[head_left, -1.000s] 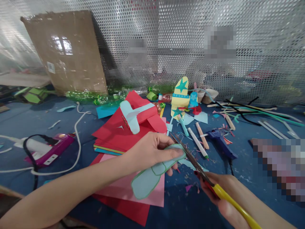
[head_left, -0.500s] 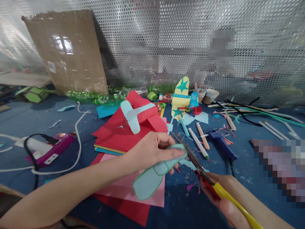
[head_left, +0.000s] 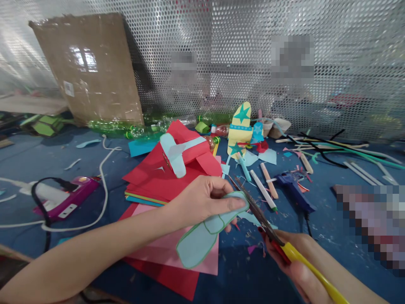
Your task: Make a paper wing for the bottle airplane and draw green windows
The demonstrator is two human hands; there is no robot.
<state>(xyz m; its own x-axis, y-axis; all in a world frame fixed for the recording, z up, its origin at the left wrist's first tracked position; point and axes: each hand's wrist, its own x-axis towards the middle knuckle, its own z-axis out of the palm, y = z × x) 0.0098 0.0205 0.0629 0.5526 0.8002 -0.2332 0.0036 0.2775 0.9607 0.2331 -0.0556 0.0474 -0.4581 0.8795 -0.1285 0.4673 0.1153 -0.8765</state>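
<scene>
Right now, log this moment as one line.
left hand: holds light-blue paper | right hand: grips scissors | blades: beside the paper's edge | nearby: glue gun, red paper sheets

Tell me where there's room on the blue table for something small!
The blue table looks mostly bare between the white cord and the red paper stack, and between the glue gun and blurred object. It's crowded around the scissors and yellow paper shape.
</scene>
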